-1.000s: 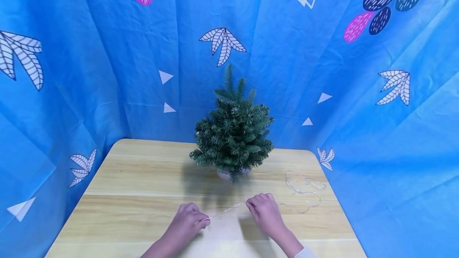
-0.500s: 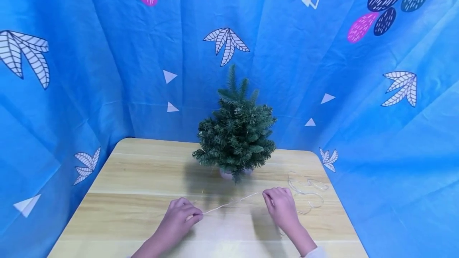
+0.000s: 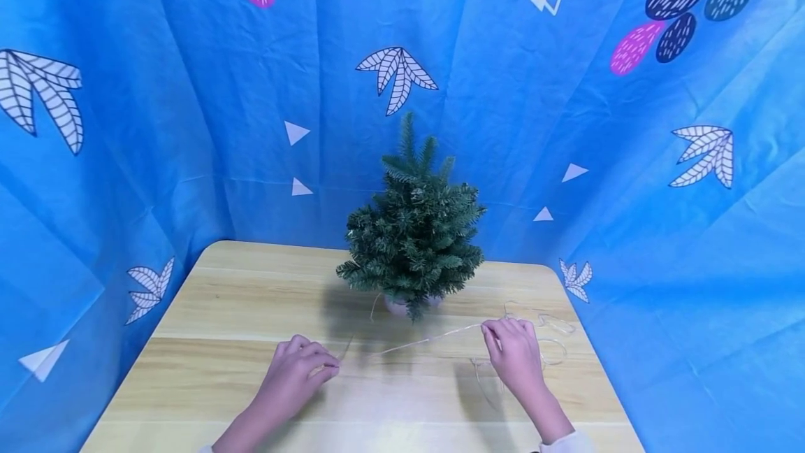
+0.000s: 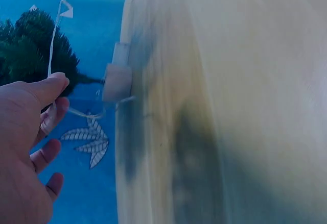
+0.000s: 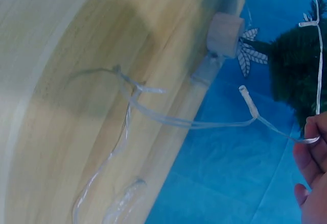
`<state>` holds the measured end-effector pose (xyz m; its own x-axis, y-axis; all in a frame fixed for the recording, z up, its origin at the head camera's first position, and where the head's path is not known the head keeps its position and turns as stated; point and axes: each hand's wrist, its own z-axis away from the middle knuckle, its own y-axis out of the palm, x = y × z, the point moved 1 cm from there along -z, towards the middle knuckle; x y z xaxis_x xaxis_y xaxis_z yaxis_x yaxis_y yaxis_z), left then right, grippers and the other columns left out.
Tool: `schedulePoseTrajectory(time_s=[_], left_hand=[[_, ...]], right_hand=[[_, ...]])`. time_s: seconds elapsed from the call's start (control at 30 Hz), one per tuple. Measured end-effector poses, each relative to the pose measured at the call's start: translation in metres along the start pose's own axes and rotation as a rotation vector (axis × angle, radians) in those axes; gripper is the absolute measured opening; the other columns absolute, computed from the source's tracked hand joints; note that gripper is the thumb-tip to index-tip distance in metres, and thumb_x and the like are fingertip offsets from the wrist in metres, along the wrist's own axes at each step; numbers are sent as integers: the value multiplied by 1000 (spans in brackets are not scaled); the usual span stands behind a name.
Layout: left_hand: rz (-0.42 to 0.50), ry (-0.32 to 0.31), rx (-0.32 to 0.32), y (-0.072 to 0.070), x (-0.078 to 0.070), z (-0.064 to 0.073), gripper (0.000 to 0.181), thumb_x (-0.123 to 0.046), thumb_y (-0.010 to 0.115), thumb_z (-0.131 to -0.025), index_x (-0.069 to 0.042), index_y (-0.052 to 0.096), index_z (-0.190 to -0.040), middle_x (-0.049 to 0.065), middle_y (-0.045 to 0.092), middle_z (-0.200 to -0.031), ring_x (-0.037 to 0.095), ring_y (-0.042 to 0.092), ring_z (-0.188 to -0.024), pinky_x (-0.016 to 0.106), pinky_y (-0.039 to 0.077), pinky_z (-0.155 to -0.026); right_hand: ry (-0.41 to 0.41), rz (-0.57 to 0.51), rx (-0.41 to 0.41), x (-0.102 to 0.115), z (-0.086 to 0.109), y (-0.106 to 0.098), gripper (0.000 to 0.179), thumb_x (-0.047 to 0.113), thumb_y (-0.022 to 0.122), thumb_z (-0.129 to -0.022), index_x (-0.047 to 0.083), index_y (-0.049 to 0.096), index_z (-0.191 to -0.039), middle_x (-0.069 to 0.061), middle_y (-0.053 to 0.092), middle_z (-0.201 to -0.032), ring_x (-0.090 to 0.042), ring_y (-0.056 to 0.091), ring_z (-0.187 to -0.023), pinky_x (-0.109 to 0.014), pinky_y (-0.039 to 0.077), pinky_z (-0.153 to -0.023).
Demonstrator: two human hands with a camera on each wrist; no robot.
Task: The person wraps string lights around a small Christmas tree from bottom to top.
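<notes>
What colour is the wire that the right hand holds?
Pale, whitish. The wire shows best in the right wrist view.

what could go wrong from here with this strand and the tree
Possible risks:
1. The slack strand lying in loose curves on the right of the table could tangle if pulled.
2. A bulb-like stub sticking out from it might snag in the tree's needles.
3. The left hand and right hand pinch it only between fingers, so it may slip.
</notes>
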<state>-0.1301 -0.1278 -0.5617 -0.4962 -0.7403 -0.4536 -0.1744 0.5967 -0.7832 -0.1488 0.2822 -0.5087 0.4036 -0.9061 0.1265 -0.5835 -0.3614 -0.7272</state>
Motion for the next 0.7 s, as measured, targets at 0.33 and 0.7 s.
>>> schedulePoseTrajectory(time_s=[0.33,0.7], left_hand=[[62,-89,87,-11,-3,-3,15,-26,86,-78,-33,75,-85,-28,65,-92,12,51,-106,47,40,-95],[161,-126,150,-13,-8,-2,27,-20,84,-80,-39,65,-80,-30,57,-86,10,51,-101,46,43,-92]], right_hand=[[29,-12,-20,-7,-4,-11,8,6,80,-82,6,75,-88,-6,74,-81,-20,64,-72,-41,39,-82],[20,-15,-79,-15,-10,-21,8,6,78,-82,4,75,-89,-6,72,-76,-21,63,-70,-44,39,-81]])
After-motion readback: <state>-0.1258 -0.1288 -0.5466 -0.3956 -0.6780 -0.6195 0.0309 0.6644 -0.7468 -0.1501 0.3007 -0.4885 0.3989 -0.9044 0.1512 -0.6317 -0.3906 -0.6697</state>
